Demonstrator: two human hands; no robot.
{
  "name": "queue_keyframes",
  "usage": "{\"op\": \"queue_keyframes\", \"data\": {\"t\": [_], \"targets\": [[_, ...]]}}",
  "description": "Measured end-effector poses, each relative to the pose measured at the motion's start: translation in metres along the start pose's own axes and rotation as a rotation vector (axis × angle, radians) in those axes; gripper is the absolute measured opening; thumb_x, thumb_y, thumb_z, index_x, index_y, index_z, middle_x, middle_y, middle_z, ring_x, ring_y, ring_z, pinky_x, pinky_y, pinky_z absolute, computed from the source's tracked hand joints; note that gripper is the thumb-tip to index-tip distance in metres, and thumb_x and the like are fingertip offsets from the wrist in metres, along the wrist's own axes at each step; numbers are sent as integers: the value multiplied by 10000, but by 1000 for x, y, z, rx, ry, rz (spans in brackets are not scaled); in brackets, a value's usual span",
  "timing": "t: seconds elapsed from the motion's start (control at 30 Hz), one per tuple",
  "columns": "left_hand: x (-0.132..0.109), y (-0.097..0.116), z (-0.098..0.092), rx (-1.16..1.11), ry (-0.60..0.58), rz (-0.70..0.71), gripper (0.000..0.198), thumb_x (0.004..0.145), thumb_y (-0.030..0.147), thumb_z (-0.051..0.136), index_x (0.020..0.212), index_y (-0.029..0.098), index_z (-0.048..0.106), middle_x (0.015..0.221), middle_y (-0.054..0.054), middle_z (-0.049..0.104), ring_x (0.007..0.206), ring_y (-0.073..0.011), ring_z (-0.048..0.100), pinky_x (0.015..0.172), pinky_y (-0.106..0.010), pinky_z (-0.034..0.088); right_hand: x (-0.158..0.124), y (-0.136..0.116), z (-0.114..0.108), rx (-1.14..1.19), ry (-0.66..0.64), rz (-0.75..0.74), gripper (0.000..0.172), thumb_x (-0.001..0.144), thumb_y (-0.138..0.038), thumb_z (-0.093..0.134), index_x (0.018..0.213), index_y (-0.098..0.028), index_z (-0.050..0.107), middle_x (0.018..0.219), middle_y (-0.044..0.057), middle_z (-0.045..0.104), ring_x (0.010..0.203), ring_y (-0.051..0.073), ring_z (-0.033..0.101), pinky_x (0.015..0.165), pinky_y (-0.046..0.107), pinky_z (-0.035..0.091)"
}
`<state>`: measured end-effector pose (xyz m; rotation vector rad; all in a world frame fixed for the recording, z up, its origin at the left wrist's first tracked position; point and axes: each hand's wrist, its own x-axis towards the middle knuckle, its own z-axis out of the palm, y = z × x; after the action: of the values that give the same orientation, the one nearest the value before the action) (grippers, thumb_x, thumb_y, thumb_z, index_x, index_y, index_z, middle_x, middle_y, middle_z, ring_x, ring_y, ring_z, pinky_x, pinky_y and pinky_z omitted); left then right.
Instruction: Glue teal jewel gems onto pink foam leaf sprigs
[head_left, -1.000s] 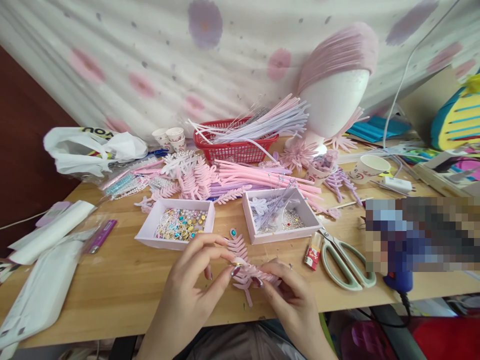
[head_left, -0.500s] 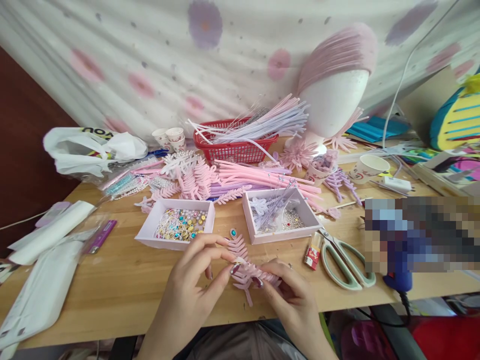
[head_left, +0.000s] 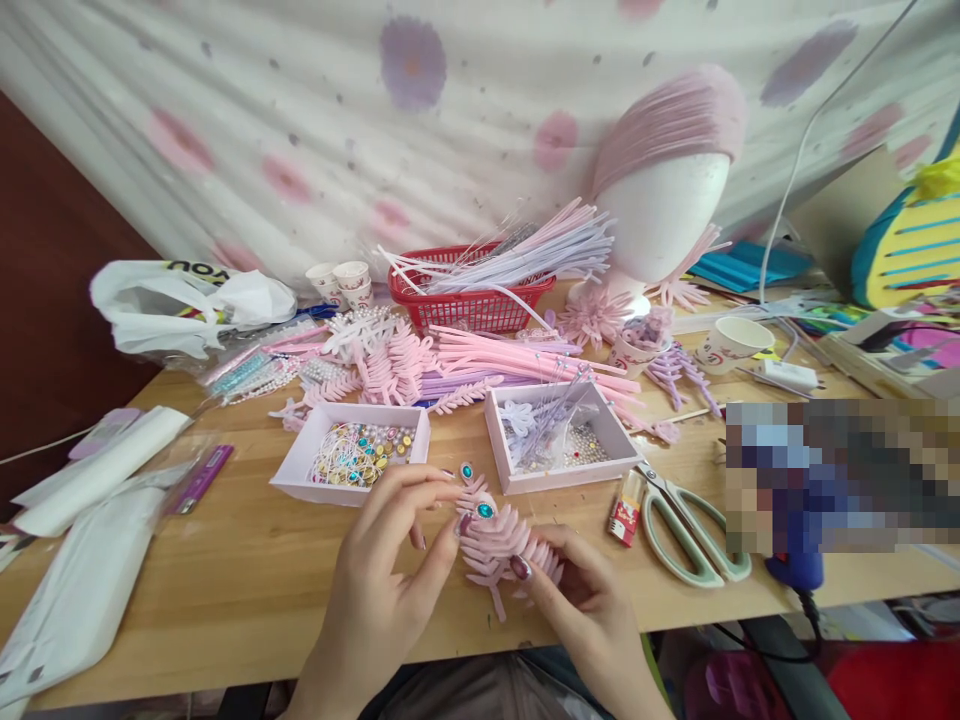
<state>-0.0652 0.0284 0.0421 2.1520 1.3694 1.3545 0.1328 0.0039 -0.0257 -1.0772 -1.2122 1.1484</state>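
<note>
My left hand [head_left: 390, 580] pinches a small teal gem [head_left: 485, 510] with thumb and forefinger and presses it onto a pink pipe-cleaner leaf piece [head_left: 499, 545]. My right hand [head_left: 585, 600] grips the leaf piece from the right side, just above the wooden table [head_left: 247, 570]. A second teal gem [head_left: 466, 470] lies on the table right behind the leaf. Close behind stand a tray of gems and rings [head_left: 352, 450] and a tray of beads and wires [head_left: 559, 435].
Scissors [head_left: 686, 525] and a small red box [head_left: 622, 505] lie right of my hands, a blue glue gun [head_left: 795, 560] beyond. Pink pipe cleaners [head_left: 517, 355], a red basket [head_left: 469, 300], a foam head [head_left: 660, 210], cups and plastic bags [head_left: 82, 590] crowd the table.
The leaf piece has been tilted up a little and the teal gem now shows on it under my left fingertips. Both hands stay in the same place.
</note>
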Motion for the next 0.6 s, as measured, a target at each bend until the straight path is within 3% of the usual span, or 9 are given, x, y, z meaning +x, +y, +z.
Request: {"op": "queue_keyframes", "data": {"t": [0.13,0.37,0.47,0.6], "targets": [[-3,0,5,52,81,22,254,971,39,578,1051,260,672,1045,11,665,849,-87,653,727,-146,535,-2,-3,3,46,32,92,319,923,-546,765,965,-232,799,846,50,776,757,193,709,693,249,568],[1,-10,7,40,-38,83,303,968,79,655,1191,278,707,1150,-20,668,1085,-140,652,977,-221,520,-2,-10,5,73,37,137,353,877,-585,797,919,-234,807,764,23,703,687,173,634,647,255,529],[3,-12,7,22,-50,78,254,972,84,650,1109,283,728,1170,-36,667,1117,-167,651,991,-269,526,-2,-10,4,63,27,143,380,864,-602,800,889,-223,801,757,31,701,667,177,618,608,259,513],[3,-12,7,33,-38,57,226,973,86,647,1033,291,722,1169,-36,659,1118,-177,648,1001,-298,521,-2,-11,4,50,19,127,390,870,-618,786,896,-230,807,807,52,742,730,197,652,678,275,545]]}}
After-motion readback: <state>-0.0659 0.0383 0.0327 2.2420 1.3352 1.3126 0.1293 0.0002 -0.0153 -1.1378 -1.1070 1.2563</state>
